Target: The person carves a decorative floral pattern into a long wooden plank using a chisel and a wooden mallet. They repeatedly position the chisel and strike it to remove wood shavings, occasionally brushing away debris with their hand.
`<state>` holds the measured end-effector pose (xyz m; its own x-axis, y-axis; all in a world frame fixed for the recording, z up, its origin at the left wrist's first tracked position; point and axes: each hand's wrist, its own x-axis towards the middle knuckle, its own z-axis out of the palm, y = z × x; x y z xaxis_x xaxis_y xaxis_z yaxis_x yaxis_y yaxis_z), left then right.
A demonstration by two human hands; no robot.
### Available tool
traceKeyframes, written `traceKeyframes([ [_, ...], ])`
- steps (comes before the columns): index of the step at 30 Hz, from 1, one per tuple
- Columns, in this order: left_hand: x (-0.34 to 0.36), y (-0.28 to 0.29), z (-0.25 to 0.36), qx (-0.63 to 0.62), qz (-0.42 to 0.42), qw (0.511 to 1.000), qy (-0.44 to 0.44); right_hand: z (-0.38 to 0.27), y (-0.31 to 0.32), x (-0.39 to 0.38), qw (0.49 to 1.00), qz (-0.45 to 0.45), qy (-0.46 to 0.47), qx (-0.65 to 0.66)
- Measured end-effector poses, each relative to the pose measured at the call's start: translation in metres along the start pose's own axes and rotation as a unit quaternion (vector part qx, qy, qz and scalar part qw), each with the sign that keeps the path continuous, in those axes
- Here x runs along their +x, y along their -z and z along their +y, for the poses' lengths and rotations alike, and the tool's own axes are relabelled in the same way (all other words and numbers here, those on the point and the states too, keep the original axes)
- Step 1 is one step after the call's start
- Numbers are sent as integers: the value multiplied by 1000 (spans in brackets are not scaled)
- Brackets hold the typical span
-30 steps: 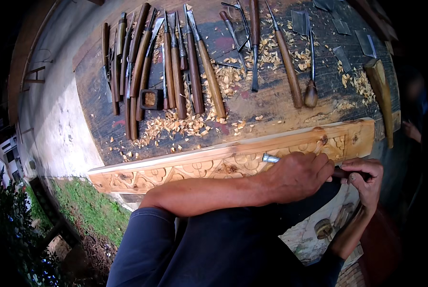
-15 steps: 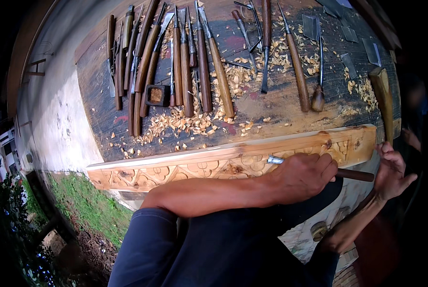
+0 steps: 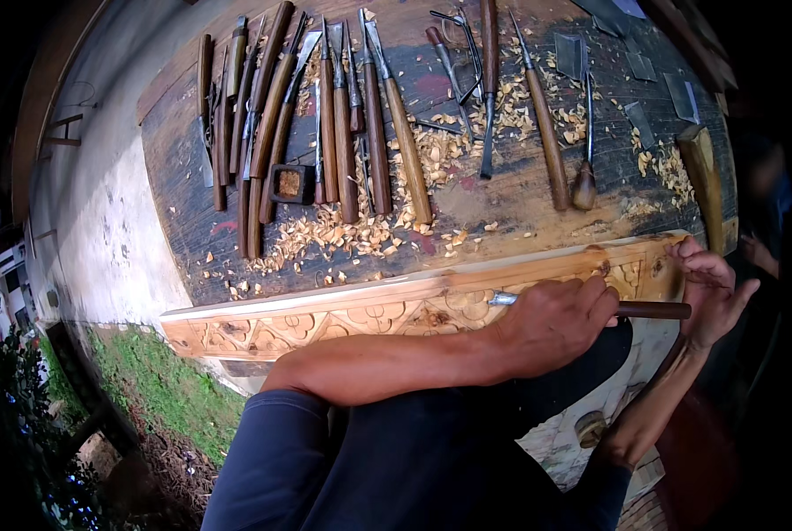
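Note:
My left hand (image 3: 560, 323) is wrapped round a wood chisel (image 3: 654, 310), its metal tip pointing left against the carved face of a long wooden board (image 3: 360, 320). Rows of curved leaf-like and zigzag shapes are cut into this face. At the butt of the chisel's handle is my right hand (image 3: 714, 296), its palm against or very close to the wood. The right fingers are loosely bent and spread, gripping nothing. My left forearm lies across the lower edge of the board.
Behind the board, a dark worktable (image 3: 493, 199) carries several wooden-handled carving tools (image 3: 405, 150), scattered shavings (image 3: 334, 234) and a small square box (image 3: 290, 183). A wooden block (image 3: 702, 186) and flat glassy plates (image 3: 571, 55) lie to the right. Another person's hand (image 3: 761, 255) shows at far right.
My right hand has moved left and slightly up, closing the gap to the chisel's butt end. My left hand and the chisel have shifted slightly left.

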<state>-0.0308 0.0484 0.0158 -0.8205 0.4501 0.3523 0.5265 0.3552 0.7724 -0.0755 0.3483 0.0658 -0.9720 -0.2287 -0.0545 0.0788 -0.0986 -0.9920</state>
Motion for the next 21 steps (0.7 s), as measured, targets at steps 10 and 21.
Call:
traceKeyframes([
  [10, 0, -1, -2, 11, 35, 999, -2, -1, -31, 9, 999, 42, -12, -6],
  [21, -17, 6, 4, 60, 63, 980, -181, -12, -44, -76, 989, 60, -62, -116],
])
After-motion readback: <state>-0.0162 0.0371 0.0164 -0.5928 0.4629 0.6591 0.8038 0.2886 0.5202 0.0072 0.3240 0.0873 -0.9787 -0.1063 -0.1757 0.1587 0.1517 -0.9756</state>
